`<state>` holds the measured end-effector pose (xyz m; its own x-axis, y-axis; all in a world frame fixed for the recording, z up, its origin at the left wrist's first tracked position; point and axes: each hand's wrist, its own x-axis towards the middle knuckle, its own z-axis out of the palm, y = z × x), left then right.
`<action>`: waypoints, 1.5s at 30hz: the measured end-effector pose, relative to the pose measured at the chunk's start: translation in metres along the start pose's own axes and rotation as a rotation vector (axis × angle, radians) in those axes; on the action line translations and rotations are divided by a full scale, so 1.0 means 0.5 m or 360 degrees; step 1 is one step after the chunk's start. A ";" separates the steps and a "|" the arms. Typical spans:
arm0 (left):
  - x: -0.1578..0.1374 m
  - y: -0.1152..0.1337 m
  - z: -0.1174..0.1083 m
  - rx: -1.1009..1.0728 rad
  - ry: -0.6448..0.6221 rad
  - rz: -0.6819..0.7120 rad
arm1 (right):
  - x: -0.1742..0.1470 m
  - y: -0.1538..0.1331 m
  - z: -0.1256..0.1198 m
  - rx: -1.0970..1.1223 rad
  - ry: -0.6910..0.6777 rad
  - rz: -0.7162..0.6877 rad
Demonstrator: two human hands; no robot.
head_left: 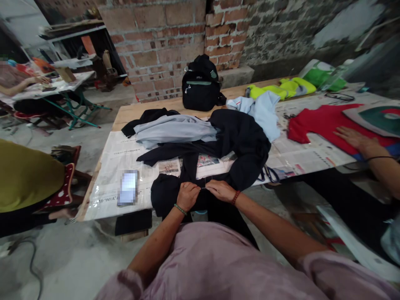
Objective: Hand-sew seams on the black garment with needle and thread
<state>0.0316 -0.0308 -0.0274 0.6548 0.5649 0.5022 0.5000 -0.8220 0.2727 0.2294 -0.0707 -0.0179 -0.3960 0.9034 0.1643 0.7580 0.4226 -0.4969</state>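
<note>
A black garment (250, 166) lies bunched along the front edge of the table. My left hand (188, 196), with a beaded bracelet at the wrist, is closed in a pinch on its edge. Facing it, my right hand (221, 191) also pinches the cloth, its fingertips a short way from the left ones. Between the two hands runs a thin pale line that looks like thread; whether a needle is there is too small to tell. Grey cloth (178, 130) rests on the dark fabric farther back. A phone (128, 187) with a lit screen lies left of my hands.
Newspaper under plastic covers the table (106, 166). Dark-handled scissors (271, 175) lie right of the garment. A black backpack (201, 85) stands behind, beside light blue cloth (262, 112). At right, a co-worker's hand (356, 139) rests on a red garment (315, 121) near an iron (378, 118).
</note>
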 end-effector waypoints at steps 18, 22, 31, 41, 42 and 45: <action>0.000 -0.003 0.002 0.0005 -0.0023 0.0024 | 0.014 -0.005 -0.015 -0.0128 -0.0156 -0.0063; 0.000 -0.003 0.003 0.0004 -0.0054 0.0014 | 0.015 -0.004 -0.015 -0.0084 -0.0152 -0.0047; 0.000 -0.006 0.004 -0.0010 -0.0092 0.0034 | 0.039 -0.011 -0.035 -0.0174 -0.0341 -0.0074; -0.001 -0.023 0.019 -0.0195 0.0080 -0.0135 | 0.109 -0.036 -0.068 -0.0413 -0.0643 -0.0247; -0.001 -0.023 0.019 -0.0229 0.0095 -0.0141 | 0.112 -0.039 -0.067 -0.0415 -0.0657 -0.0255; 0.002 -0.022 0.015 -0.0340 0.0130 -0.0188 | 0.116 -0.041 -0.065 -0.0368 -0.0670 -0.0238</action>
<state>0.0309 -0.0209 -0.0359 0.5468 0.6571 0.5189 0.4333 -0.7524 0.4962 0.2075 -0.0245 0.0297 -0.6476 0.7445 -0.1623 0.7531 0.5930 -0.2847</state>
